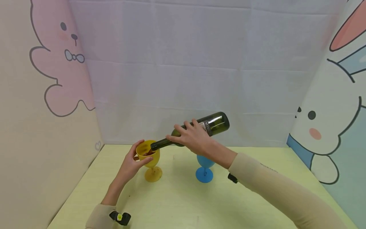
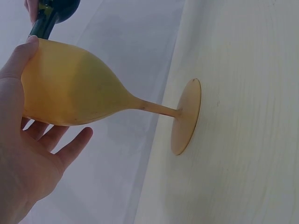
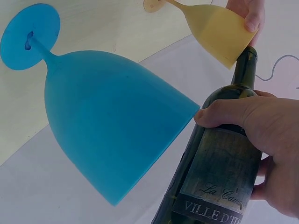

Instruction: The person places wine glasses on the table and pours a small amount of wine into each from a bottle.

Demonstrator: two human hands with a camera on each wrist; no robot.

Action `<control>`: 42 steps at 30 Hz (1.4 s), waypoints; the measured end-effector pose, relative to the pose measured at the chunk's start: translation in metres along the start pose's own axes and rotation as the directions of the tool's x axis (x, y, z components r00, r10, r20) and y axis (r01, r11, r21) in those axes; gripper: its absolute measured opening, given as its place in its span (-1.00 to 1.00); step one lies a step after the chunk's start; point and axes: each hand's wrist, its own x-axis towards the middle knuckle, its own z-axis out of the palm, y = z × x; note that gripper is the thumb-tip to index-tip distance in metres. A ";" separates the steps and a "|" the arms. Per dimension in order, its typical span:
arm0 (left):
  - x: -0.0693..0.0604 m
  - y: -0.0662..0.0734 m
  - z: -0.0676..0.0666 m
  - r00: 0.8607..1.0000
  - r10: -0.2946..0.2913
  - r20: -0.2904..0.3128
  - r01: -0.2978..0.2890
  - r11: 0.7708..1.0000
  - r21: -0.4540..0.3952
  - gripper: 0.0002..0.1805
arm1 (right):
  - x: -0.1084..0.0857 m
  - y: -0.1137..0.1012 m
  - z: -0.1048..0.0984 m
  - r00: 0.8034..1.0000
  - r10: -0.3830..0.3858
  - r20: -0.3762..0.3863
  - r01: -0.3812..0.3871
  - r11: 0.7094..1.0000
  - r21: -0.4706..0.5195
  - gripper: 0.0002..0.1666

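Note:
A yellow wine goblet [image 1: 156, 157] stands on the table, and my left hand [image 1: 130, 166] holds its bowl near the rim, thumb on the near side. My right hand [image 1: 195, 137] grips a dark green wine bottle [image 1: 219, 123] round its body by the shoulder. The bottle is tilted with its mouth low over the goblet's opening. Dark red liquid [image 1: 150, 153] shows inside the bowl below the mouth. In the left wrist view the goblet's foot [image 2: 187, 116] rests flat on the tabletop. The label [image 3: 212, 177] faces the right wrist camera.
A blue wine goblet [image 1: 205, 163] stands on the pale yellow table [image 1: 171, 203], below my right wrist and partly hidden by it. Behind the table hangs a white cloth [image 1: 171, 82]. Side walls with cartoon animals [image 1: 317, 127] border the table left and right.

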 end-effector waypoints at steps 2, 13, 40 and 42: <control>0.000 0.000 0.000 1.000 0.000 0.001 0.000 1.000 -0.001 -0.09 | 0.000 0.000 0.000 1.000 0.000 0.005 0.000 1.000 0.002 -0.07; 0.001 0.000 0.000 1.000 -0.010 0.005 0.010 1.000 0.000 -0.08 | 0.001 0.000 0.000 1.000 -0.004 0.008 0.004 1.000 -0.009 -0.08; 0.002 -0.005 -0.001 1.000 0.005 0.007 -0.005 1.000 -0.011 -0.10 | 0.006 0.000 -0.006 0.999 -0.016 0.035 0.018 0.999 -0.034 -0.04; 0.001 -0.007 -0.001 1.000 0.006 0.009 -0.006 1.000 -0.016 -0.11 | 0.006 -0.001 -0.005 0.999 -0.022 0.038 0.023 0.999 -0.034 -0.03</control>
